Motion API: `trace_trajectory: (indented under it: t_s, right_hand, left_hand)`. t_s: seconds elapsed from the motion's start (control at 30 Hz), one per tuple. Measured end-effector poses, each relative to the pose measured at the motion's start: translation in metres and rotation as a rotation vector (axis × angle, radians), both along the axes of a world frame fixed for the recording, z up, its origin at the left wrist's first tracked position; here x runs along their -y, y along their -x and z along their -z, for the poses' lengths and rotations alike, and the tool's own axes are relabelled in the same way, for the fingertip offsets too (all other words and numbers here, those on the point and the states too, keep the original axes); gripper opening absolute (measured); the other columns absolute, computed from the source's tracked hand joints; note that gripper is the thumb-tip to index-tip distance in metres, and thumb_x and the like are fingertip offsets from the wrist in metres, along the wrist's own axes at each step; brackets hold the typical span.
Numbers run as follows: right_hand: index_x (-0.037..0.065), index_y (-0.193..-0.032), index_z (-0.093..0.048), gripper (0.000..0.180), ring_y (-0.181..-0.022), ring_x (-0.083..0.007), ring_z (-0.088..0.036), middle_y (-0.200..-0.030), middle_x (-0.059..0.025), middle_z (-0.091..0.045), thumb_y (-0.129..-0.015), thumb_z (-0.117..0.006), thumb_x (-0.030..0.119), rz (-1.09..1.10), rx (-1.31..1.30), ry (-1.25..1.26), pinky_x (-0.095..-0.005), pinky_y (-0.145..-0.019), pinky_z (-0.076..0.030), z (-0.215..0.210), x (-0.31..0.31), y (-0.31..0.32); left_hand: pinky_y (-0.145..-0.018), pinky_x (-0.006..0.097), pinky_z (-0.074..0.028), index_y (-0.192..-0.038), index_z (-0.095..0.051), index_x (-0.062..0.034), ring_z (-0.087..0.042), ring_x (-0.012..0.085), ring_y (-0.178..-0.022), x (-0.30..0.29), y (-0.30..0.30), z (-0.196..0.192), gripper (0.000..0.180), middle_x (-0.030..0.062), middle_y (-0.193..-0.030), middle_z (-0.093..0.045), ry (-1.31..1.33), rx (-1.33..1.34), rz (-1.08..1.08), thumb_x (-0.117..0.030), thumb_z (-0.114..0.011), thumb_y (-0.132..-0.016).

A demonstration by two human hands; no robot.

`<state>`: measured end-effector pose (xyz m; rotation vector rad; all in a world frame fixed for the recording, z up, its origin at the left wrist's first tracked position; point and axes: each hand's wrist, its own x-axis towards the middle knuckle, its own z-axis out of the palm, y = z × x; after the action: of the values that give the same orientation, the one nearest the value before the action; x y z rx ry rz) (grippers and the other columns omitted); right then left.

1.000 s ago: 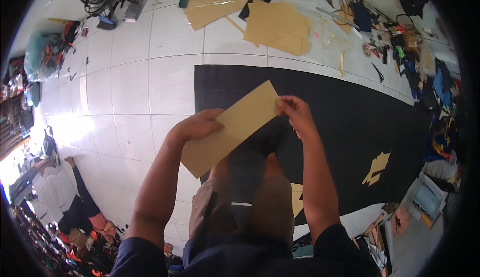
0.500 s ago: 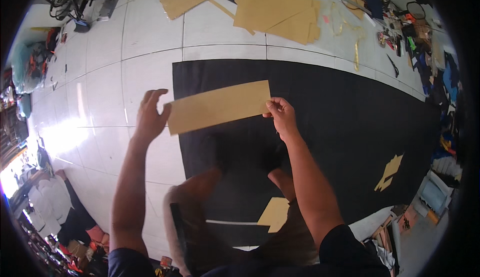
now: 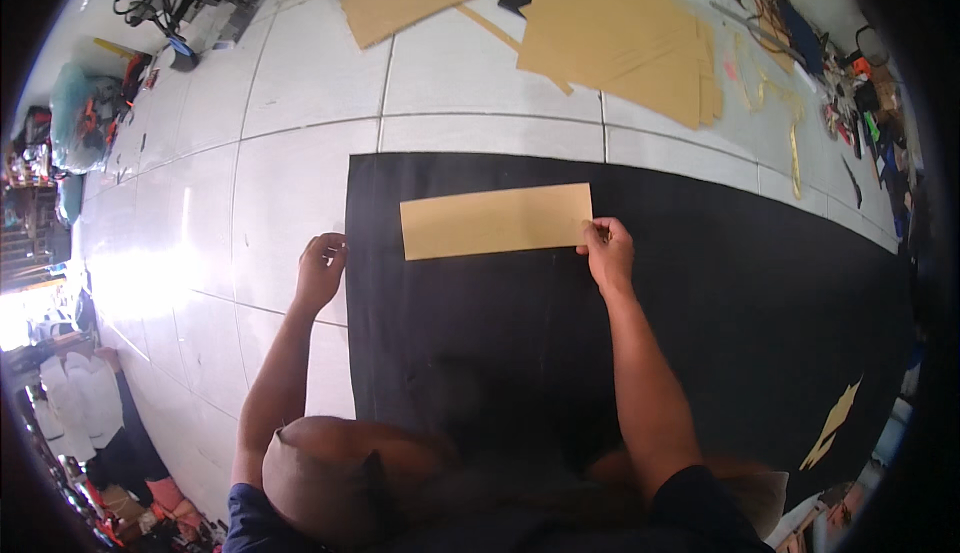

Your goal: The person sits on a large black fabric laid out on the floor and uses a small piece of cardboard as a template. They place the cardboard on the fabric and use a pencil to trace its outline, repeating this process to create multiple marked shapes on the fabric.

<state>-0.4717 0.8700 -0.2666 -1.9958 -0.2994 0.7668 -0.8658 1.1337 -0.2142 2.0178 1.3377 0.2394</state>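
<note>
A long tan cardboard strip (image 3: 495,221) lies on or just over the upper left part of a wide black sheet (image 3: 700,283). My right hand (image 3: 610,251) pinches the strip at its lower right corner, thumb on top. My left hand (image 3: 322,265) is at the sheet's left edge, apart from the strip. Its fingers are curled together. Whether they grip the edge of the sheet is too small to make out.
Tan cardboard sheets (image 3: 610,38) are stacked on the white tiled floor (image 3: 300,173) at the far side. Narrow tan scraps (image 3: 832,423) lie on the black sheet at right. Tools and clutter line the right side; a clear plastic bag (image 3: 72,118) stands at left.
My left hand has let go of the strip's left end and moved down to the sheet's edge. My right hand has shifted the strip right and made it more level. The view has moved too.
</note>
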Motion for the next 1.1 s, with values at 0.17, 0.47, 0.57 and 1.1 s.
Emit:
trace_trajectory:
  t_s: [0.17,0.47,0.57,1.1]
  right_hand:
    - [-0.001,-0.102,-0.065,0.027,-0.066,-0.0141,-0.069,-0.081,-0.008,-0.07,-0.097,-0.068,0.025,0.06,0.037,0.002,-0.0307,-0.062,-0.053,0.01,0.002,0.007]
    - [-0.001,-0.103,-0.065,0.022,-0.071,-0.0117,-0.065,-0.087,-0.0049,-0.067,-0.099,-0.069,0.02,0.065,0.003,-0.024,-0.0274,-0.065,-0.054,0.0,0.01,0.023]
    - [-0.001,-0.101,-0.067,0.022,-0.068,-0.013,-0.067,-0.086,-0.0058,-0.07,-0.098,-0.07,0.02,0.07,0.055,-0.01,-0.029,-0.064,-0.053,0.011,0.016,0.025]
    - [0.004,-0.102,-0.071,0.025,-0.081,-0.0244,-0.074,-0.089,-0.0108,-0.075,-0.092,-0.074,0.027,-0.079,0.232,0.134,-0.0369,-0.074,-0.055,0.014,-0.007,0.055]
  left_hand:
    - [-0.083,0.039,-0.056,-0.112,-0.071,-0.0032,-0.068,0.0269,-0.095,-0.016,-0.018,0.031,0.024,0.0144,-0.107,-0.068,-0.127,0.001,-0.009,-0.016,-0.071,-0.091]
    - [-0.091,0.043,-0.052,-0.113,-0.071,-0.0038,-0.066,0.0349,-0.104,-0.018,-0.043,0.04,0.029,0.0167,-0.108,-0.068,-0.099,0.075,0.142,-0.02,-0.072,-0.09]
    - [-0.091,0.043,-0.052,-0.112,-0.072,-0.0041,-0.066,0.0337,-0.104,-0.015,-0.052,0.038,0.028,0.0163,-0.106,-0.068,-0.022,0.04,0.122,-0.022,-0.073,-0.09]
    - [-0.084,0.041,-0.053,-0.11,-0.07,-0.0031,-0.067,0.0297,-0.095,-0.034,-0.05,0.041,0.037,0.0142,-0.101,-0.068,0.017,-0.034,0.122,-0.026,-0.081,-0.083]
